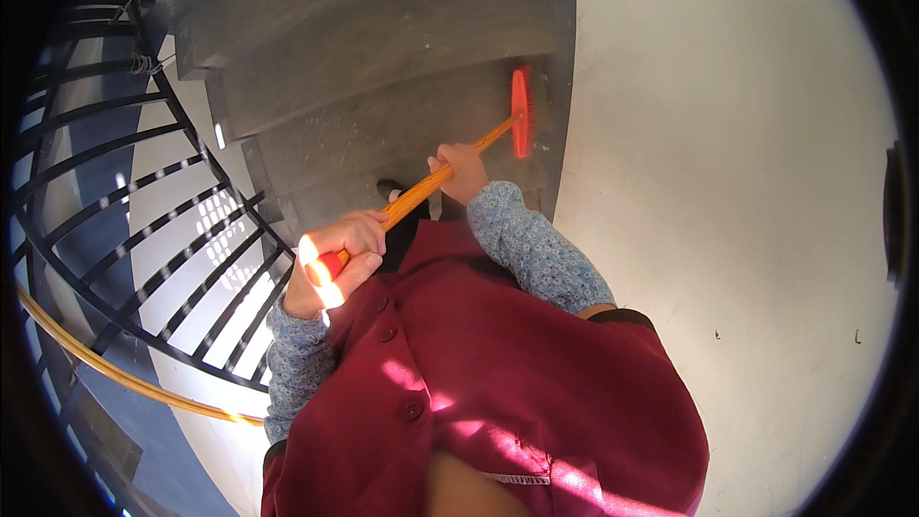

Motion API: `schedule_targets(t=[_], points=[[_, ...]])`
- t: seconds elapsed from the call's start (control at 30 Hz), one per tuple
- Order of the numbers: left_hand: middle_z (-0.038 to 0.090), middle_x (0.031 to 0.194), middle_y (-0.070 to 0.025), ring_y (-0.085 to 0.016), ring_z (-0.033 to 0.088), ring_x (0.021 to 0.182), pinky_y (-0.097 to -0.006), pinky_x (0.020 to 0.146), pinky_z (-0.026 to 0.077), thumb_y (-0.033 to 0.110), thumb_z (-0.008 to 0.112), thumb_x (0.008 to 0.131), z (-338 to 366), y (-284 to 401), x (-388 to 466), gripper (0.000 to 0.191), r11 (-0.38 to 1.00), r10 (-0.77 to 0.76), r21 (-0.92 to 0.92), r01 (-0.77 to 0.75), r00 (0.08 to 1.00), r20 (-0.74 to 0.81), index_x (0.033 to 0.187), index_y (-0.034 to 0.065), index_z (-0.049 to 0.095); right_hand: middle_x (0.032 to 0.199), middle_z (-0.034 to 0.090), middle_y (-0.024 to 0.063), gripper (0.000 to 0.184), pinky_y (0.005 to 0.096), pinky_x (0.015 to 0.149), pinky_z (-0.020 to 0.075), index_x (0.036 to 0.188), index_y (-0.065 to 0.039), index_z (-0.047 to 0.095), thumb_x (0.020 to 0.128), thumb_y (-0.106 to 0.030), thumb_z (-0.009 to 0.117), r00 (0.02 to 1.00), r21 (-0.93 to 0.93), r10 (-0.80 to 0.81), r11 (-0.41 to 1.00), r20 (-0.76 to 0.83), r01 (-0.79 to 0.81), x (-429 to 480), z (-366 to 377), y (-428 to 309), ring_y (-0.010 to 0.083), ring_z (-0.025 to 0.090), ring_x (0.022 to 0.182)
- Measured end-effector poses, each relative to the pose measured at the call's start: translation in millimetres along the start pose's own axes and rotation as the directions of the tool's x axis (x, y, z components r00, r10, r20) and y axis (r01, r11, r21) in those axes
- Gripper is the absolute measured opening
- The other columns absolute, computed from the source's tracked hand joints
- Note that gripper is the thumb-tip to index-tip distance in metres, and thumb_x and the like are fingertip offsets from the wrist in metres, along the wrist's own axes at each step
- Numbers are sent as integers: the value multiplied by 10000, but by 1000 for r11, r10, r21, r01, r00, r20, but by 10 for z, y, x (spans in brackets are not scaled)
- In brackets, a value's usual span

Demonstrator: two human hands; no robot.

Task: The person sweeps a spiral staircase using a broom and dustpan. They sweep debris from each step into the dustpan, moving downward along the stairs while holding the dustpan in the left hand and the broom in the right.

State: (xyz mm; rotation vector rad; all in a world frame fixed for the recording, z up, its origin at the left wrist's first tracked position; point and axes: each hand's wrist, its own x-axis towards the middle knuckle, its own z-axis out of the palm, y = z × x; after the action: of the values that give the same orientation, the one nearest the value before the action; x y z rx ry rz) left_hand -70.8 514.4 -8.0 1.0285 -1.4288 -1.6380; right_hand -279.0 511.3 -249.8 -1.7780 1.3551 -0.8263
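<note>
Both of my hands grip the orange-yellow handle (418,193) of a push broom, which slants from my lower left up to the right. My left hand (341,258) is wrapped around the top end, by its red cap (324,268), in bright sunlight. Farther down the handle, my right hand (462,171) is closed around it. The broom's red head (523,115) rests on a grey stair tread (402,115), close to the wall on the right. Dark bristles show along its right side.
Grey concrete stairs (373,21) fill the upper middle. Black metal railing (136,194) with a yellow handrail (129,388) borders the left side. A pale wall (718,158) with a dark base band (563,36) stands at the right. My dark shoe (390,189) is on a step.
</note>
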Motion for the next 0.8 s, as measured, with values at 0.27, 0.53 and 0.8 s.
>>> schedule_targets(t=[0.27,0.53,0.8], points=[[529,579,-54,-202,504,530,-368,612,438,116,651,781,-170,567,-436,263,978,109,195,-71,975,-191,600,61,468,654,540,107,252,410,707,413,722,-82,496,841,-197,685,958,283,-122,958,261,45,96,614,-760,327,545,662],[549,625,-62,-229,560,674,-490,861,458,102,594,758,-162,31,153,170,974,122,-179,-139,987,-103,627,45,502,683,581,135,199,439,692,424,738,-66,528,836,-172,665,999,-60,27,998,45,-24,115,-106,-57,350,576,704],[502,593,-6,-159,528,657,-436,898,470,125,566,890,126,-697,809,299,956,-168,-235,178,984,65,629,102,422,701,600,164,210,473,643,455,759,-52,522,841,-186,662,910,-96,405,913,93,-396,-581,-173,499,406,583,702]])
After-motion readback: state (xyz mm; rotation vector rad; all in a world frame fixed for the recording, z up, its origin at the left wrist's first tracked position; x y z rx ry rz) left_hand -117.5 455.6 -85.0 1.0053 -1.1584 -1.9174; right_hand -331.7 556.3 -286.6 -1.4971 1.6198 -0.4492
